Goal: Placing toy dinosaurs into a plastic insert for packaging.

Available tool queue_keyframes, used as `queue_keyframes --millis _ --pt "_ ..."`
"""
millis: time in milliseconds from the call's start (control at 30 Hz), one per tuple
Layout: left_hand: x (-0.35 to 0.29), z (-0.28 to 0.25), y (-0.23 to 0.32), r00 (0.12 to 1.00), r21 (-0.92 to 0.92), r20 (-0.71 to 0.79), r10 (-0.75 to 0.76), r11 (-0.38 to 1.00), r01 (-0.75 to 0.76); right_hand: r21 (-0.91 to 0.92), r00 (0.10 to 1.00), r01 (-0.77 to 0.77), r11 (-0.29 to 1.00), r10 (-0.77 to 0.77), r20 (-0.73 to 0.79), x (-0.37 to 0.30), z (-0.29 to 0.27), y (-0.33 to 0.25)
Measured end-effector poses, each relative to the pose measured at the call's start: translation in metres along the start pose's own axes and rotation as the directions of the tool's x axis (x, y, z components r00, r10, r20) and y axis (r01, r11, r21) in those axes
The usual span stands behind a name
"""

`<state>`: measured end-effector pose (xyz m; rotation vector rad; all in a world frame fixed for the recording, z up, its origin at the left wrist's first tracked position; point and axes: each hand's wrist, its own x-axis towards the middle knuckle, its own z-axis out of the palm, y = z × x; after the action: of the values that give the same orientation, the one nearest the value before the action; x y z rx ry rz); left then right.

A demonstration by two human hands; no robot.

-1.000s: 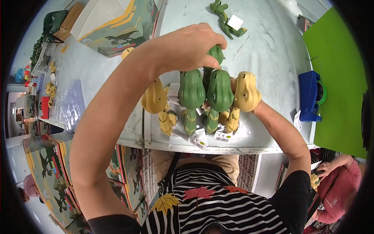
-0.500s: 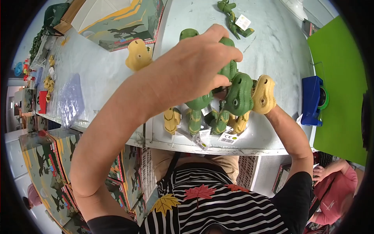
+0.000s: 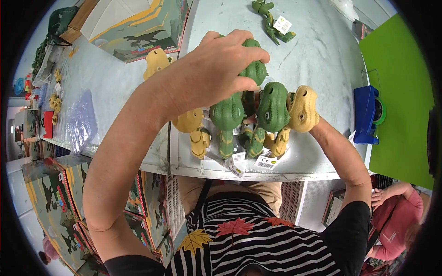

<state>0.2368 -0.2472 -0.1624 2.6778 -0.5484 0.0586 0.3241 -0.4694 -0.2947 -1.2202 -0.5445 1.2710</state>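
Several toy dinosaurs with white tags stand in a row at the table's near edge. At the right end are a yellow dinosaur point(image 3: 304, 110) and, against it, a green dinosaur point(image 3: 272, 108), heads facing right. My left hand point(image 3: 225, 62) reaches across from the left, its fingers curled round another green dinosaur toy point(image 3: 254, 69). Partly under my left forearm is a second yellow dinosaur point(image 3: 156, 63). My right forearm comes up on the right and passes behind the right-hand heads. The toys hide most of my right hand; only a bit of finger point(image 3: 250, 120) shows between them.
A green dinosaur point(image 3: 274, 25) lies at the far side. A printed box point(image 3: 147, 37) stands back left, a clear plastic bag point(image 3: 83, 122) left. On the right is a blue tape dispenser point(image 3: 366, 115) by a green panel point(image 3: 400, 92). Printed boxes point(image 3: 50, 193) are stacked below left.
My left hand has moved a little left and the green dinosaur in its fingers has shifted with it. The two right-hand heads have moved slightly left. The view has shifted slightly.
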Motion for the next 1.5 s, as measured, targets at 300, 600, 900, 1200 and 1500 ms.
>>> queue_keyframes --millis 300,600,900,1200,1500 --pt "-0.020 0.007 0.012 0.999 -0.035 -0.012 0.038 0.999 -0.038 -0.466 0.991 0.131 0.875 -0.134 0.028 -0.003 0.030 -0.024" --pt "-0.017 0.012 0.022 0.996 -0.036 -0.062 0.068 0.997 -0.071 -0.172 0.996 -0.045 0.984 0.056 0.062 -0.006 0.030 -0.033" --pt "-0.002 0.003 0.008 0.991 0.064 -0.035 0.126 0.990 -0.123 -0.518 0.985 0.042 0.854 0.050 0.163 0.007 0.010 -0.017" --pt "-0.010 0.012 0.008 0.997 0.092 0.002 0.083 0.992 -0.082 -0.996 0.984 -0.015 0.086 -0.178 -0.030 0.008 -0.136 0.168" --pt "-0.070 0.005 0.038 0.853 0.005 -0.503 -0.137 0.987 0.161 -0.935 0.959 0.173 0.309 -0.271 0.087 0.037 -0.083 0.116"
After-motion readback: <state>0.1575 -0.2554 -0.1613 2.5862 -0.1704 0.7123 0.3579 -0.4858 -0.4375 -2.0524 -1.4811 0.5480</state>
